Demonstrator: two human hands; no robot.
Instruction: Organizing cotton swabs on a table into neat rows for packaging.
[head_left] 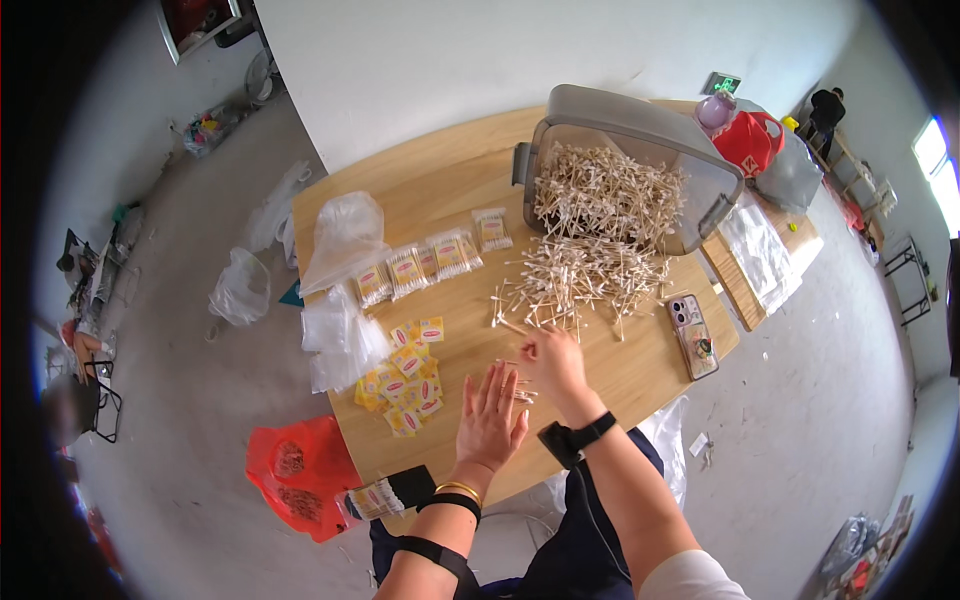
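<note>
My left hand [487, 425] lies low over the wooden table with its fingers stretched out. A few cotton swabs [524, 394] show beside and partly under it. Just to its upper right, my right hand [557, 365] has its fingers curled together at the near edge of a loose heap of cotton swabs [585, 280]. What lies between those fingers is hidden. The heap spills from a tipped grey plastic bin [705, 185] full of more swabs. Left of my left hand is a scattered pile of yellow and white printed cards [408, 375].
Filled packs of swabs [407, 272] stand in a row behind the cards, beside clear plastic bags [340, 340]. A phone [692, 337] lies at the table's right edge. A red bag [300, 470] hangs at the near left corner, by a black case [410, 487]. A person [826, 112] is far off right.
</note>
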